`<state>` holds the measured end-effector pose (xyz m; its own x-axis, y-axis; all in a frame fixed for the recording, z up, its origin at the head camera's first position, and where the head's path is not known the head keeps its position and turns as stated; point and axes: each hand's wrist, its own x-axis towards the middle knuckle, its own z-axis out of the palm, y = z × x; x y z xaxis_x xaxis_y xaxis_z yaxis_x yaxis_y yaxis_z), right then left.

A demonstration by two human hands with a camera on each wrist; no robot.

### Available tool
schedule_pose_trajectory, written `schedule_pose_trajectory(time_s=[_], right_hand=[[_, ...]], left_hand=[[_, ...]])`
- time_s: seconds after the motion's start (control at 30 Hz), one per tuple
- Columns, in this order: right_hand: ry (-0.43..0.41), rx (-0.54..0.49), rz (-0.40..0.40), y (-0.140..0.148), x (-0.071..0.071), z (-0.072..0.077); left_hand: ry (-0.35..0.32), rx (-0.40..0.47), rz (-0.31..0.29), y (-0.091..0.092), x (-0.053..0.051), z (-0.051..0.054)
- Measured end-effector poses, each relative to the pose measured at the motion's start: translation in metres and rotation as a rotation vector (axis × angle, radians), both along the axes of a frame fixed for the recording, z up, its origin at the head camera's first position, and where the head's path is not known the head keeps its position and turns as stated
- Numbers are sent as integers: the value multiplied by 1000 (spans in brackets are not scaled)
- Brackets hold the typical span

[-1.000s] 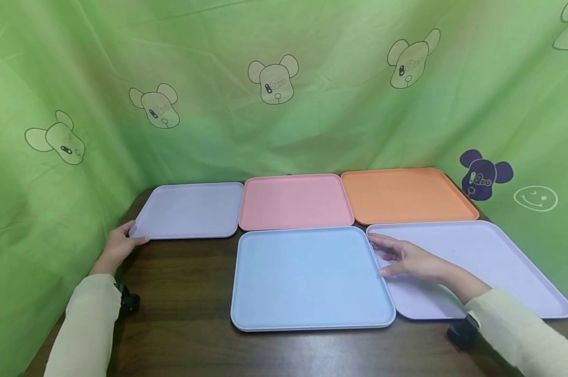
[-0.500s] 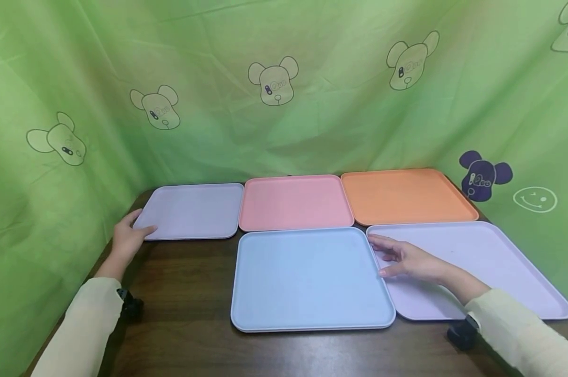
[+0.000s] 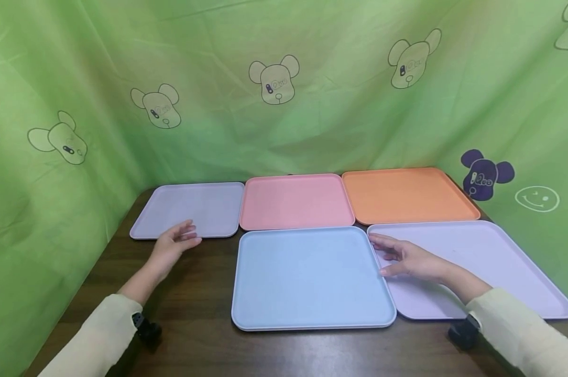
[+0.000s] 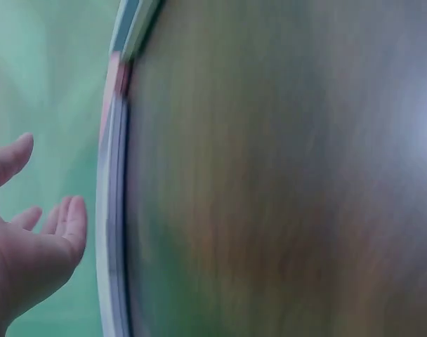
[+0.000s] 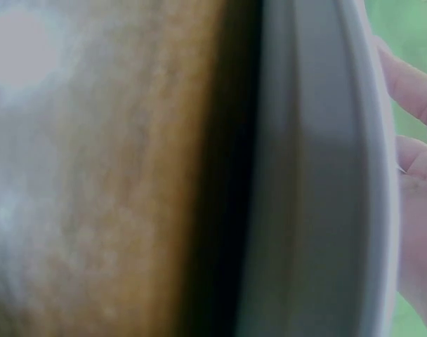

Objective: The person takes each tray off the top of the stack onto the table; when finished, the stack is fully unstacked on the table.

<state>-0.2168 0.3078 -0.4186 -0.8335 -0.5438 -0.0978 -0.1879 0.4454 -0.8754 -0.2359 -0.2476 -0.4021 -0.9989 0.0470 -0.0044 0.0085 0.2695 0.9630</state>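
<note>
My left hand (image 3: 171,246) is over the front edge of a pale lavender tray (image 3: 180,207) at the back left. Its fingers are loosely bent and hold nothing; the left wrist view shows the hand (image 4: 34,256) apart from the tray edges. My right hand (image 3: 413,259) lies over the large lilac tray (image 3: 482,262) at the right. Its fingertips and thumb reach the right edge of a light blue tray (image 3: 312,283), apparently touching it. Under the blue tray a second rim shows. In the right wrist view a pale tray rim (image 5: 375,210) partly covers the hand.
A pink tray (image 3: 297,202) and an orange tray (image 3: 408,196) lie along the back of the brown wooden table (image 3: 194,314). Behind and beside them hangs a green curtain (image 3: 208,146) printed with bear heads.
My left hand has left the near left corner of the pale lavender tray and moved right, along its front edge. The right hand and the trays have stayed in place.
</note>
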Motion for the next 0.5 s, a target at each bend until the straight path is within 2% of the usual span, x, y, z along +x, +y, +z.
schedule_pose_trajectory(time_s=[0.1,0.2,0.33,0.5], right_hand=[[0,0,-1,0,0,1],[-2,5,-3,0,0,2],[1,15,-5,1,-1,1],[-13,29,-12,1,-2,-1]], left_hand=[[-39,36,-51,17,8,-4],[-66,15,-86,33,14,-8],[-80,-27,-91,53,20,-13],[-67,-31,-104,71,27,-20]])
